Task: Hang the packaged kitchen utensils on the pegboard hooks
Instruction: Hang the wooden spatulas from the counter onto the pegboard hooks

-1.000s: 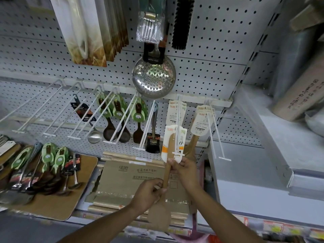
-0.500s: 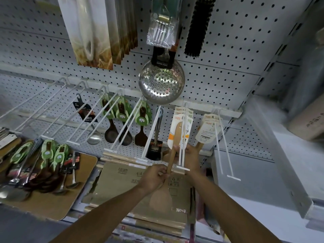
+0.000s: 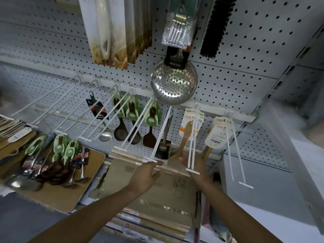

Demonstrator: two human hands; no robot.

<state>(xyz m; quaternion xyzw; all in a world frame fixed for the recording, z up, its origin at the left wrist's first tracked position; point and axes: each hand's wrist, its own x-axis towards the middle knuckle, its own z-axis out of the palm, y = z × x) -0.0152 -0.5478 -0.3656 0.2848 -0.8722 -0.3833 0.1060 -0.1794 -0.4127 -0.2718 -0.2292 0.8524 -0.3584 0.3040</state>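
The pegboard (image 3: 245,50) is carrying a wooden spatula (image 3: 184,137) that is hanging far back on its hook (image 3: 192,137). The right hand (image 3: 198,165) is reaching beneath it, fingers unclear; the left hand (image 3: 145,176) is hanging loosely curled, empty. Next move is likely fetching another utensil.

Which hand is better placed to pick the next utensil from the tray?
Left, probably. The left hand looks free by a hook's tip and is nearer the tray of packaged utensils at lower left. The right hand is under the hook with the wooden spatula.
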